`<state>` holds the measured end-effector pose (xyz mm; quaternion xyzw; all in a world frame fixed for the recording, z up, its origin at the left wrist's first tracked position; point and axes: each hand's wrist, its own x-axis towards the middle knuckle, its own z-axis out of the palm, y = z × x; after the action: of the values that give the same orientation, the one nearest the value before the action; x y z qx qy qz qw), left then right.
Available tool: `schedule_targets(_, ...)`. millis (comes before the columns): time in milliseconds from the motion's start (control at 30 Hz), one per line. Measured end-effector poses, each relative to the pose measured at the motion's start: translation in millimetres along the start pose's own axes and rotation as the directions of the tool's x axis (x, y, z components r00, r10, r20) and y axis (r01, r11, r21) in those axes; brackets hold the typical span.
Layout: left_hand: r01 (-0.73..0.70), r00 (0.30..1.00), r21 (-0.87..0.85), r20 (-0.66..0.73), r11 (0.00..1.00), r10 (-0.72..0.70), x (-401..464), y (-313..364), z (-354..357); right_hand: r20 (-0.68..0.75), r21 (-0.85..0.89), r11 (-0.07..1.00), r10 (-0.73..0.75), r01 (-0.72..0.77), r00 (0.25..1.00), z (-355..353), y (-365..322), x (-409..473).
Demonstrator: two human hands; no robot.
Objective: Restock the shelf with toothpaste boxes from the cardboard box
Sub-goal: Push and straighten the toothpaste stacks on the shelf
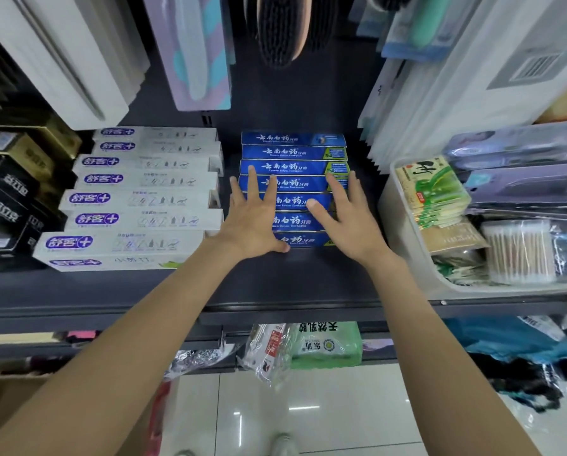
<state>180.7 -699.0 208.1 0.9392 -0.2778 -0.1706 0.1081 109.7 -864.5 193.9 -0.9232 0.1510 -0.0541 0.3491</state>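
Note:
A row of several blue toothpaste boxes [292,153] lies on the dark shelf [275,281], running from the back toward the front. My left hand [254,218] rests flat on the left part of the row with fingers spread. On the right part lies my right hand [344,218], also flat with fingers apart. Neither hand grips a box. The nearest blue box [303,240] shows between my two hands. A corner of the cardboard box [2,406] shows at the bottom left, behind my left arm.
White toothpaste boxes [137,199] fill the shelf to the left, black boxes [9,205] beyond them. A clear bin [407,245] with packets and cotton swabs stands on the right. Packaged goods hang above. Bagged items [308,347] hang below the shelf over the tiled floor.

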Motion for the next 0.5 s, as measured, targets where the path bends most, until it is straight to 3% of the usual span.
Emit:
schedule_targets(167,0.045,0.999,-0.026,-0.026,0.999,-0.046,6,-3,2,-0.027,-0.142,0.990,-0.011,0.007,1.000,4,2,8)
schedule_targets(500,0.015,0.999,-0.052,-0.047,0.999,-0.018,6,-4,2,-0.068,-0.183,0.983,-0.036,0.023,0.997,6,10,13)
